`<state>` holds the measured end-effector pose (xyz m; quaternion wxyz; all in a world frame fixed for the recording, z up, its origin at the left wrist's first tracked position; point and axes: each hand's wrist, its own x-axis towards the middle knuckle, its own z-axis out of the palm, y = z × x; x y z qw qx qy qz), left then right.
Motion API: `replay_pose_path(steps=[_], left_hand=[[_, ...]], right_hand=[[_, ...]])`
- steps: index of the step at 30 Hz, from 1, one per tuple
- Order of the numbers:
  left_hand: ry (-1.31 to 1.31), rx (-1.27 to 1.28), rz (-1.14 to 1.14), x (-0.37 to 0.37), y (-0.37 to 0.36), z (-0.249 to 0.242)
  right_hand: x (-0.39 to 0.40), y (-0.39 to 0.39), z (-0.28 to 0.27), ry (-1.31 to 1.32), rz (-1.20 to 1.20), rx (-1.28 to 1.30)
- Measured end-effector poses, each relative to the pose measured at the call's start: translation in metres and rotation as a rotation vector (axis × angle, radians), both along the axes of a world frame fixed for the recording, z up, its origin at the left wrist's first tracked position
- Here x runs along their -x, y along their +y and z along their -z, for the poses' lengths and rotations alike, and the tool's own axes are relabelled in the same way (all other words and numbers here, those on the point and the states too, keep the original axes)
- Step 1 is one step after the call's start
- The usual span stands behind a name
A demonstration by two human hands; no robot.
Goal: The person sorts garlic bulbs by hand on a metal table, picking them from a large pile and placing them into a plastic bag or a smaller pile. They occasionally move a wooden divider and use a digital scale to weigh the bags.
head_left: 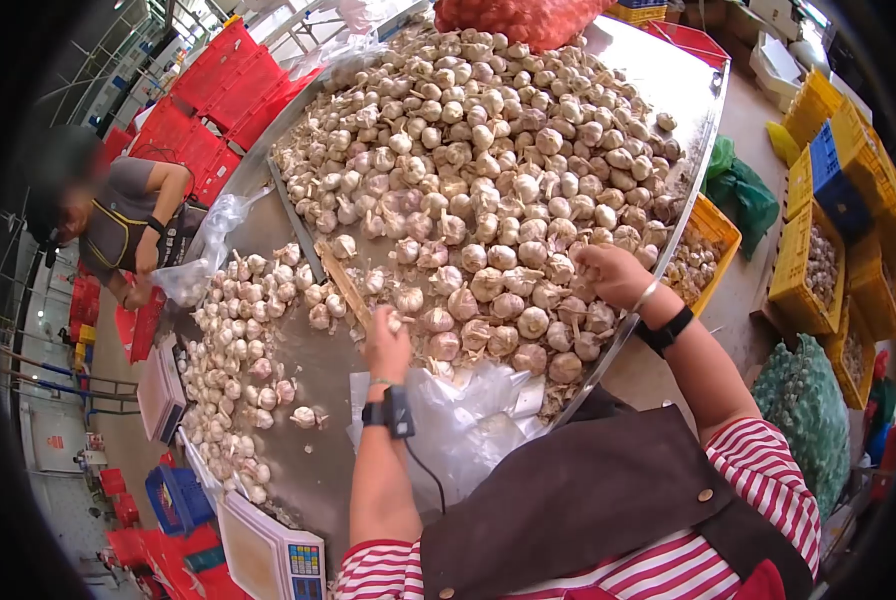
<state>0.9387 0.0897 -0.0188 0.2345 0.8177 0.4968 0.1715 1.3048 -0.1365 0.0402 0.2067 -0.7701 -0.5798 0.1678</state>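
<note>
Many garlic bulbs (483,195) heaped on metal table (313,465) (yellow crates (861,148) nearby).

The left forearm (382,490) points far, left hand (387,352) curled in — the right arm (710,378) slants far and leftward, right hand (616,275) farther out, fingers bent.

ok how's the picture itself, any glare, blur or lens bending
Head view: dark, rounded corners and outward-leaning surroundings suggest a very wide lens; head view: bright glare whitens the metal table at its upper-right end, and the plastic sheet shines; head view: the co-worker's head is blurred, while the garlic pile looks fairly crisp.
</note>
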Motion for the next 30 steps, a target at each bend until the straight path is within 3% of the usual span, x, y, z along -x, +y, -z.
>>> replay_pose_path(steps=[1,2,4,5,7,8,10,11,12,13,14,16,18,24,28,29,30], left_hand=[[-0.320,0.130,-0.094,-0.002,-0.008,-0.011],[-0.311,0.133,-0.099,-0.003,-0.014,-0.027],[-1.275,0.812,-0.287,-0.003,-0.028,-0.057],[-1.486,0.988,-0.261,-0.006,-0.030,-0.064],[-1.350,1.055,-0.226,-0.026,-0.019,-0.035],[-1.215,1.107,-0.161,-0.040,-0.011,-0.026],[-0.483,0.769,0.007,-0.095,-0.031,-0.062],[-0.285,0.278,0.205,-0.108,-0.032,-0.025],[0.013,-0.014,0.396,-0.122,-0.035,-0.043],[0.165,-0.023,0.405,-0.138,-0.038,-0.046],[0.220,-0.104,0.391,-0.148,-0.046,-0.031],[0.463,-0.254,0.439,-0.169,-0.050,0.002],[0.568,-0.140,0.472,-0.175,-0.043,0.000],[0.517,-0.143,0.557,-0.165,-0.037,-0.025],[0.344,-0.133,0.602,-0.141,-0.033,-0.035],[0.341,-0.136,0.598,-0.133,-0.031,-0.039],[0.183,-0.023,0.487,-0.123,-0.029,-0.043]], right_hand=[[-0.006,-0.004,-0.015,0.246,0.055,-0.067],[-0.011,-0.007,-0.027,0.494,0.113,-0.131],[-0.021,-0.009,-0.046,1.232,0.183,-0.212],[-0.022,-0.005,-0.055,1.438,0.166,-0.279],[-0.016,0.014,-0.062,1.750,0.174,-0.403],[-0.021,0.020,-0.056,1.753,0.169,-0.390],[-0.026,0.061,-0.030,1.351,0.169,0.033],[-0.014,0.081,-0.013,0.910,0.149,0.151],[0.004,0.089,-0.022,0.145,-0.137,-0.045],[0.014,0.097,-0.012,-0.079,-0.248,-0.093],[0.020,0.103,-0.011,-0.279,-0.350,0.059],[0.031,0.111,-0.001,-0.366,-0.316,0.046],[0.032,0.119,-0.009,-0.400,-0.382,0.181],[0.030,0.116,0.015,-0.478,-0.391,0.272],[0.024,0.110,-0.002,-0.390,-0.425,0.163],[0.020,0.103,-0.007,-0.187,-0.149,0.122],[0.002,0.099,0.003,-0.123,-0.139,0.094]])
